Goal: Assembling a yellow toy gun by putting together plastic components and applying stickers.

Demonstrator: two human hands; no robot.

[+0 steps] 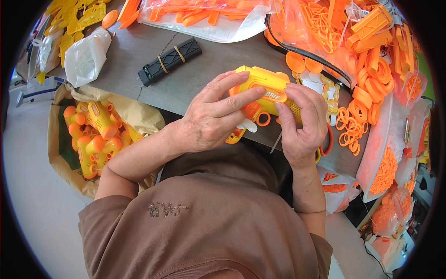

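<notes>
At the table edge, both my hands hold a yellow plastic toy housing point(268, 79) with an orange label on its side. My left hand point(217, 104) grips its left end, with the index and middle fingers laid along the label. My right hand point(303, 123) pinches the right end between thumb and fingers, near a dotted, textured patch. Just below the housing sit an orange ring point(263, 119) and a white oval piece point(250, 125). Part of another yellow-orange piece is hidden behind my left hand. A red loop handle point(329, 141) shows beside my right wrist.
A black block point(170, 62) bound with rubber bands lies on the grey table point(213, 51). A paper sack point(58, 158) of yellow-orange toys stands at left. Orange rings point(357, 111), discs point(295, 61) and bagged parts point(320, 28) crowd the right. A crumpled white bag point(88, 56) lies far left.
</notes>
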